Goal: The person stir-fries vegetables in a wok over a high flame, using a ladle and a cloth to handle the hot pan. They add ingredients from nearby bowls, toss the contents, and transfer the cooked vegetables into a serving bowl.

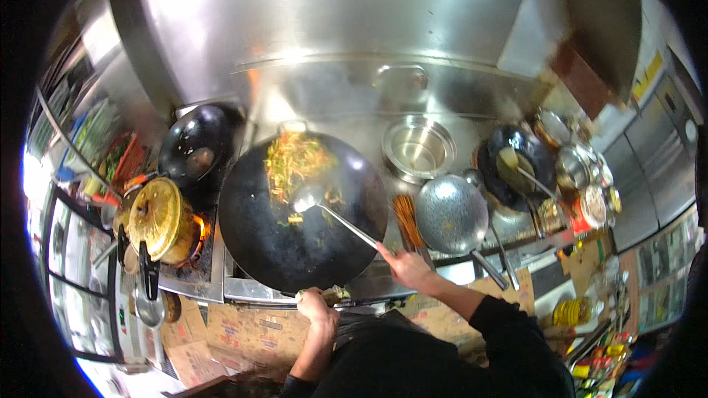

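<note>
A big black wok [295, 254] sits before me on the stove. My left hand [317, 308] is closed at its near rim, on what looks like a folded cloth [336, 294]; the wok's handle there is hidden. My right hand [410, 269] grips the long handle of a metal ladle [308, 197], whose bowl is inside the wok. Just beyond the ladle, a heap of shredded stir-fried food [296, 162], yellow, green and orange, spreads over the far side up to the rim. A few small pieces lie beside the ladle's bowl.
To the left, a lidded yellowish pot [156, 214] stands over flames, with a smaller dark wok [193, 151] behind. Rightward are a steel pot [418, 149], a perforated strainer [451, 214], a bamboo brush [407, 220] and another dark wok [527, 158] holding a ladle.
</note>
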Tool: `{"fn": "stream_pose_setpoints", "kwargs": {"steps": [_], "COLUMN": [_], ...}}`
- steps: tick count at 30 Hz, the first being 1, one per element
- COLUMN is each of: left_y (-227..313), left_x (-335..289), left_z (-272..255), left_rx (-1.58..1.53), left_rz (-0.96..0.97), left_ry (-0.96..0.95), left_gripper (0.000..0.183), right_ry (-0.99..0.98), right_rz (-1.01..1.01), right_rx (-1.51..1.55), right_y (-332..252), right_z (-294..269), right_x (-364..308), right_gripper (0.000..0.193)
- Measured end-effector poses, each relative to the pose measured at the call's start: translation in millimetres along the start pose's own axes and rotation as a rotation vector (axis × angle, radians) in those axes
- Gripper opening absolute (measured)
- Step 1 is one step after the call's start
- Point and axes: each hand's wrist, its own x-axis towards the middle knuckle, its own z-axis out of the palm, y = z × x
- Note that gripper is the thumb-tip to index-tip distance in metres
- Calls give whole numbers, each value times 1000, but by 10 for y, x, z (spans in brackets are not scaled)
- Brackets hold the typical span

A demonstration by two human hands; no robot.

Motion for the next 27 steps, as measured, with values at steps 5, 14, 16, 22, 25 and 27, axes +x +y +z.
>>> {"fn": "stream_pose_setpoints", "kwargs": {"steps": [5,14,16,22,25,27], "left_y": [365,-239,-310,-303,-160,-225], "left_x": [271,1146,1201,1129,974,1048], "left_z": [736,556,552,522,542,521], "left_rx": [112,236,224,267,308,312], "left_rz": [-131,22,4,123,32,-9], "left_ry": [124,74,132,47,40,0], "left_gripper": [4,6,8,10,9,9], "right_ry": [-140,-216,-272,-69,-13,13], "right_rz": [42,128,194,363,540,541], "right_rx": [330,-25,-110,324,425,380], "right_y": [103,245,202,302,170,144], "right_z": [-674,-572,-298,-267,-241,-111], "right_x": [27,313,659,1025,1307,1442], "right_gripper": [59,59,59,53,57,59]}}
